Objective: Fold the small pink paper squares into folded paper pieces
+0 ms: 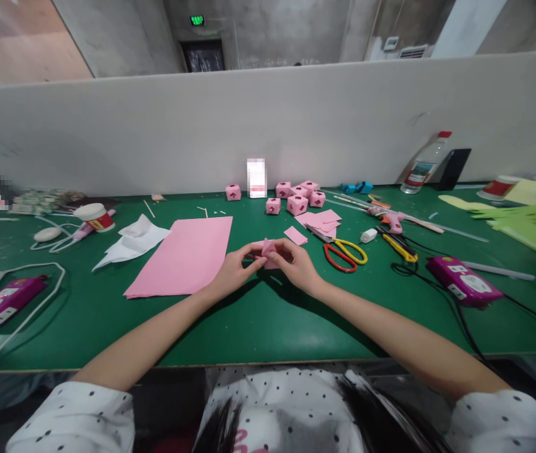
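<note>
My left hand (236,268) and my right hand (295,263) meet over the green table (249,327), both pinching a small folded piece of pink paper (267,250) between the fingertips. A large pink paper sheet (184,255) lies flat just left of my left hand. A small pink square (295,235) rests beyond my right hand, with a stack of pink squares (322,221) further back. Several finished pink paper cubes (296,196) cluster near the back wall.
Red and yellow scissors (346,253) lie right of my hands, then a glue gun (393,221), yellow cutter (400,247) and purple device (463,281) with black cables. White crumpled paper (133,242), a cup (95,217) and another purple device (1,302) sit left. A bottle (423,165) leans at the back.
</note>
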### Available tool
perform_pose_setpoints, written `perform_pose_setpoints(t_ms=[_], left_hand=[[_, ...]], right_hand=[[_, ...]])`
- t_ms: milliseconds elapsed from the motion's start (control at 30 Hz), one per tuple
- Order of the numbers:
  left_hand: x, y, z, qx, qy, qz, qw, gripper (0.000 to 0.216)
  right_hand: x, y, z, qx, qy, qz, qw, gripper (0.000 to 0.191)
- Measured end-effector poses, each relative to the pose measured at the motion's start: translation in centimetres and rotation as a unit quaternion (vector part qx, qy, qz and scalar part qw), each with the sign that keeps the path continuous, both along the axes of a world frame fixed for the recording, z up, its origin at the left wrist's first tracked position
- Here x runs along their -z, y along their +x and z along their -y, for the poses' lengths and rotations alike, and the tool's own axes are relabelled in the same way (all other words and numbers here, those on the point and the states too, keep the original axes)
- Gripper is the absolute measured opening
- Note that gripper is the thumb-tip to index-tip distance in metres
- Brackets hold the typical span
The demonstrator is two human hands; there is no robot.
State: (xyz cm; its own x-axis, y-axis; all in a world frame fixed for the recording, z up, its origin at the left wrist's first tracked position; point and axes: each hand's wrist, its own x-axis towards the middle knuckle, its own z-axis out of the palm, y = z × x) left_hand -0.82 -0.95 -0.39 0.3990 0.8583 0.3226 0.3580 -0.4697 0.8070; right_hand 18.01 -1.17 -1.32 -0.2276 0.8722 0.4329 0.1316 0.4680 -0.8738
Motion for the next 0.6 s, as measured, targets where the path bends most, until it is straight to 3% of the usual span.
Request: perform_pose_setpoints(t_ms=[200,400,600], left_hand=[[0.00,0.09,0.12,0.001,-0.006,0.005,1.000,0.030],[0.40,0.03,0.04,-0.025,0.036,0.032,0.999,0.030],[0.38,-0.13,0.09,-0.077,0.129,0.038,0.988,0.048]], right_hand=[[0.12,-0.12,-0.05,-0.031,-0.033,-0.027,0.999,0.022],[0.46,-0.16,-0.50,-0.023,-0.054,-0.076,0.995,0.020],[0.34,-0.34,-0.38,-0.053,-0.159,-0.191,0.967,0.031]])
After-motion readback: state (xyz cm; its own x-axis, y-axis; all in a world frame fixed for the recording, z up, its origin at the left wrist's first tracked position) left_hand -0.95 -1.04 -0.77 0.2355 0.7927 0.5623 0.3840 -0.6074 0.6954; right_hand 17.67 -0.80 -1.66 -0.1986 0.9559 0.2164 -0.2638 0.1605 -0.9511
